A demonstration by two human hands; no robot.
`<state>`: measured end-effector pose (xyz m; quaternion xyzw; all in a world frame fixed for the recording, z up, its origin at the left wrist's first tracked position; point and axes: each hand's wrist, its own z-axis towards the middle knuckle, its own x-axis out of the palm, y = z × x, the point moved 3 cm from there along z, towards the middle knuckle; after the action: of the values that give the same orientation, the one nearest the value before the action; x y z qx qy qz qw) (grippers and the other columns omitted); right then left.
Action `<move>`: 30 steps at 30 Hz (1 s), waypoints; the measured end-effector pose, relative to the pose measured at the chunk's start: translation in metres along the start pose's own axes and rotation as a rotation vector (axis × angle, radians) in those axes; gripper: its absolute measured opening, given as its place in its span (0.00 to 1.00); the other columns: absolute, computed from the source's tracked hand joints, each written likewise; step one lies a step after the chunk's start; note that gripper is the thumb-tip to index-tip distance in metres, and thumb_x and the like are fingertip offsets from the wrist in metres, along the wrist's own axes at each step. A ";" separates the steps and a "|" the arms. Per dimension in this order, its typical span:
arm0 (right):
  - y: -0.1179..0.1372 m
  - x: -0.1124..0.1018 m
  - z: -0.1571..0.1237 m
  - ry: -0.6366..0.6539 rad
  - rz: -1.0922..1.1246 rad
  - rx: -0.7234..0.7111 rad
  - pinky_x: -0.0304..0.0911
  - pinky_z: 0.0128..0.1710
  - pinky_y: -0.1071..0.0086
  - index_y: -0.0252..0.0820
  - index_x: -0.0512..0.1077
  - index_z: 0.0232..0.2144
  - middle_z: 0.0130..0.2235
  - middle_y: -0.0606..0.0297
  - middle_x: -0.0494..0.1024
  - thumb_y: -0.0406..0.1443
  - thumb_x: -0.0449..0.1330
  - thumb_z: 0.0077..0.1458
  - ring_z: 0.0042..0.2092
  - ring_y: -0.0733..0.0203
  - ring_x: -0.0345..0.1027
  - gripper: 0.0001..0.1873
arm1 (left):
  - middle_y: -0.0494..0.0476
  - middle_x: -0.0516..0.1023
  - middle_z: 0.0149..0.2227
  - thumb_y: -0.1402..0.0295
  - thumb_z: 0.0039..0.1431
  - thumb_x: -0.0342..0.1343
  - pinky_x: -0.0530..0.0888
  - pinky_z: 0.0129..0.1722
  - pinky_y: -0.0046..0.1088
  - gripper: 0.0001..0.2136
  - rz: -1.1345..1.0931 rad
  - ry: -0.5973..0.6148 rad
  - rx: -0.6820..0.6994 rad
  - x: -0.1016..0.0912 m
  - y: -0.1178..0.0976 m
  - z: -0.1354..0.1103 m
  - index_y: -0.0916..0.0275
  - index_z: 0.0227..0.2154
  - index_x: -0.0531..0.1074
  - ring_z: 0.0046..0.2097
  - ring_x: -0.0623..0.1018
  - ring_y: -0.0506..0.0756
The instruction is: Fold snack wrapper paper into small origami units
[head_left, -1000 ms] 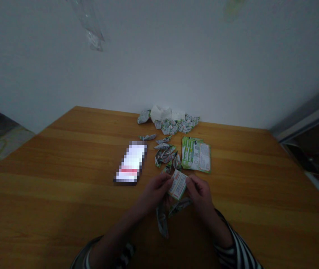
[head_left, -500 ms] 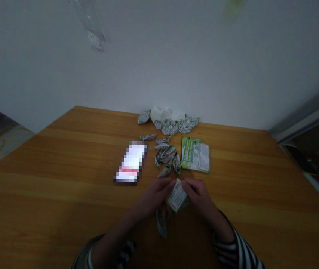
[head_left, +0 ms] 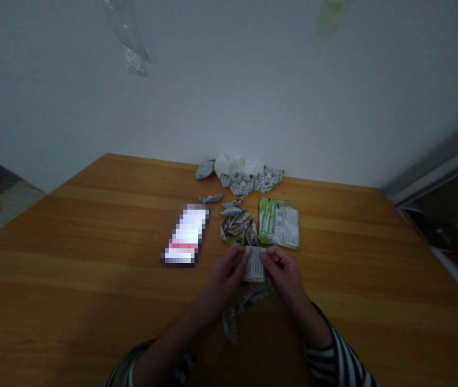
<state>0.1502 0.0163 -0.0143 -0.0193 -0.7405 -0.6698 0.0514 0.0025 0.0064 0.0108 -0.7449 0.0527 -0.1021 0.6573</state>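
Observation:
A small printed paper packet (head_left: 255,266), folded to a near square with green edges, is held up between both hands. My left hand (head_left: 226,271) pinches its left side, thumb on the front. My right hand (head_left: 283,270) grips the upper right side the same way. Below the hands lie a folded printed piece (head_left: 254,297) and another narrow folded piece (head_left: 230,325). Just beyond the fingers is a cluster of several folded pieces (head_left: 237,221), partly hidden by my hands. A stack of flat green-and-white packets (head_left: 280,223) rests right of that cluster.
A phone (head_left: 186,236) with a bright, pixelated screen lies left of the folded pieces. Against the wall are crumpled white tissue (head_left: 229,164) and bulkier folded printed pieces (head_left: 242,184). The wooden table (head_left: 92,242) meets the wall at the back. A clear plastic bag (head_left: 130,43) hangs on the wall.
Both hands have lifted slightly away from me, and the packet has turned from a slant to nearly level. The folded piece beneath it now shows more fully.

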 end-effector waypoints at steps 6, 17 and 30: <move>-0.001 -0.008 0.003 0.039 0.073 -0.062 0.61 0.22 0.74 0.42 0.74 0.42 0.26 0.68 0.74 0.47 0.63 0.52 0.24 0.66 0.65 0.19 | 0.55 0.77 0.33 0.58 0.60 0.53 0.71 0.34 0.26 0.13 0.017 0.017 -0.031 -0.005 0.002 0.003 0.65 0.37 0.73 0.35 0.75 0.53; 0.002 -0.007 0.000 0.416 0.130 0.020 0.62 0.25 0.74 0.49 0.66 0.56 0.41 0.60 0.77 0.47 0.63 0.53 0.30 0.64 0.67 0.29 | 0.54 0.76 0.27 0.59 0.57 0.56 0.67 0.30 0.25 0.15 0.104 0.053 -0.062 -0.016 -0.004 0.008 0.67 0.31 0.78 0.30 0.72 0.52; 0.006 -0.010 -0.002 0.584 0.132 0.066 0.68 0.37 0.70 0.46 0.71 0.52 0.43 0.60 0.78 0.43 0.65 0.53 0.40 0.60 0.73 0.24 | 0.53 0.74 0.25 0.65 0.60 0.50 0.65 0.29 0.26 0.13 0.334 0.111 -0.025 -0.015 -0.005 0.005 0.66 0.29 0.76 0.29 0.71 0.52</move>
<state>0.1610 0.0152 -0.0096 0.1275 -0.7130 -0.6177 0.3064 -0.0114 0.0152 0.0144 -0.7271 0.2135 -0.0318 0.6517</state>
